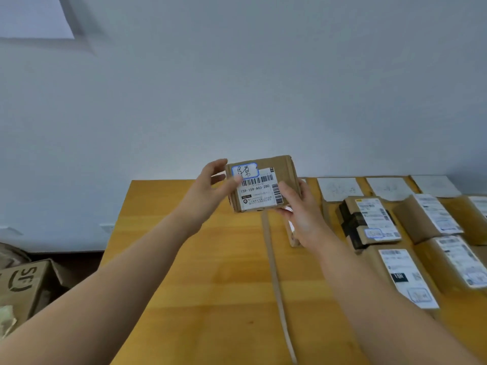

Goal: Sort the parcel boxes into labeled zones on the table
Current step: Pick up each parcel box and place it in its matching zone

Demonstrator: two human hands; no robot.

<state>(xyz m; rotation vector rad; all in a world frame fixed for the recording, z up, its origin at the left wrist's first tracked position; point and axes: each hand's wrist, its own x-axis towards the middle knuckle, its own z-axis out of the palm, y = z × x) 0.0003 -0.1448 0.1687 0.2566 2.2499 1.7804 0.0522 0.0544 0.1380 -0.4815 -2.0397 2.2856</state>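
Cardboard box (259,184), I see it pinched by L hand (210,185) at 9 o'clock and R hand (300,209) at 4; zone labels (338,189) lie 3 o'clock, R nearer.

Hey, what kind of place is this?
Likely a small parcel-sorting station: labelled cardboard parcels lie in rows on a wooden table near paper zone sheets, the left hand and right hand hold a barcoded parcel, and an SF-printed carton stands beside the table.
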